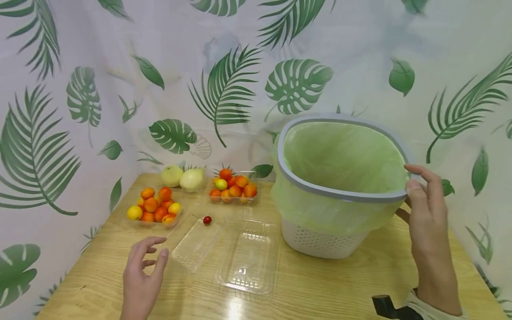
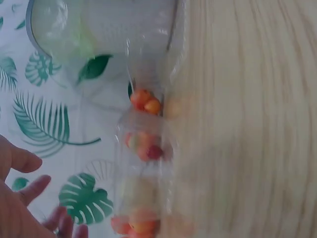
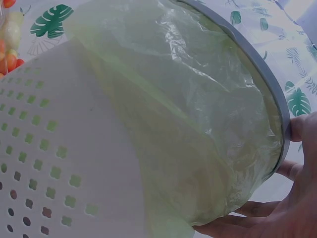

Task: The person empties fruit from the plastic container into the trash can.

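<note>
In the head view a white trash bin (image 1: 320, 240) with a perforated wall stands tilted on the right, its grey rim (image 1: 340, 193) clamping a pale green bin liner (image 1: 312, 209) that folds down outside. My right hand (image 1: 430, 213) grips the rim's right side, and the right wrist view shows its fingers at the rim and liner (image 3: 198, 139). At the lower left my left hand (image 1: 142, 271) hovers with loosely bent fingers and nothing in them. Nearest to it are a clear plastic lid (image 1: 196, 244) and an open clear plastic box (image 1: 250, 258). A red cherry (image 1: 207, 220) sits behind the lid.
Two clear boxes of small orange and yellow fruits, one at the left (image 1: 154, 209) and one near the middle (image 1: 234, 189), stand toward the back. Two pale green round fruits (image 1: 182, 178) lie between them. A leaf-patterned curtain (image 1: 168, 89) hangs behind the wooden table (image 1: 320, 289).
</note>
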`<state>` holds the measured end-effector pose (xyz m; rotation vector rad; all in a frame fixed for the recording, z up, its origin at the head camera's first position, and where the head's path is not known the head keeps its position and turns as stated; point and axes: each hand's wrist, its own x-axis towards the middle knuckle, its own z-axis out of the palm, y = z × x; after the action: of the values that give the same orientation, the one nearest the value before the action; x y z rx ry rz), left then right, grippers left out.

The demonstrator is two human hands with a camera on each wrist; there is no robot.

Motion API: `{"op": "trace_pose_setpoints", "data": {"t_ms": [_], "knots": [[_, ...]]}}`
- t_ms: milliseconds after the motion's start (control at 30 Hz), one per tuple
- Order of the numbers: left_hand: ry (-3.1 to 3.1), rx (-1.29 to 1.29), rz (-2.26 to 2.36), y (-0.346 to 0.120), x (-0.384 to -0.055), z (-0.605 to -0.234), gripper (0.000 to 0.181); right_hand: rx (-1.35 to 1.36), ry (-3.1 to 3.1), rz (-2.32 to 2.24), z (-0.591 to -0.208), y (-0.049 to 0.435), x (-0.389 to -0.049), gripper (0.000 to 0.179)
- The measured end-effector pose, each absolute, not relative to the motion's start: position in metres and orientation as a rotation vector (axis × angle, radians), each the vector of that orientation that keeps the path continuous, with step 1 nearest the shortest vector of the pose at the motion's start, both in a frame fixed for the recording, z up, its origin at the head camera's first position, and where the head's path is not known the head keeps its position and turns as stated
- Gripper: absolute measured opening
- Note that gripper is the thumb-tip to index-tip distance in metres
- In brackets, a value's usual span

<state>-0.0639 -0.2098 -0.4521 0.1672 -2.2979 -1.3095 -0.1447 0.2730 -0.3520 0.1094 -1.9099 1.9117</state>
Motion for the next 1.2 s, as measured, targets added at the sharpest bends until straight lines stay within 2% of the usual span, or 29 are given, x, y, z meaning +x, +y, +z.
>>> {"op": "trace_pose_setpoints", "data": {"t_ms": [100, 300, 767, 1033, 1200], "knots": [[-2.369, 0.299, -1.343, -0.222, -0.07, -0.457, 0.033, 0.101, -1.915, 1.91, -0.352, 0.274, -0.144, 0.041], [-2.531, 0.441, -1.775, -0.238, -0.083, -0.468, 0.053, 0.087, -1.914, 1.914, -0.354, 0.275, -0.142, 0.041], [-2.491, 0.38, -1.944, -0.24, -0.088, -0.481, 0.053, 0.101, -1.952, 1.881, -0.351, 0.274, -0.144, 0.043], [-2.205, 0.24, -2.131, -0.235, -0.08, -0.471, 0.053, 0.107, -1.944, 1.884, -0.352, 0.273, -0.144, 0.042], [-2.139, 0.15, -2.083, -0.23, -0.079, -0.454, 0.054, 0.1, -1.942, 1.868, -0.351, 0.271, -0.143, 0.042]]}}
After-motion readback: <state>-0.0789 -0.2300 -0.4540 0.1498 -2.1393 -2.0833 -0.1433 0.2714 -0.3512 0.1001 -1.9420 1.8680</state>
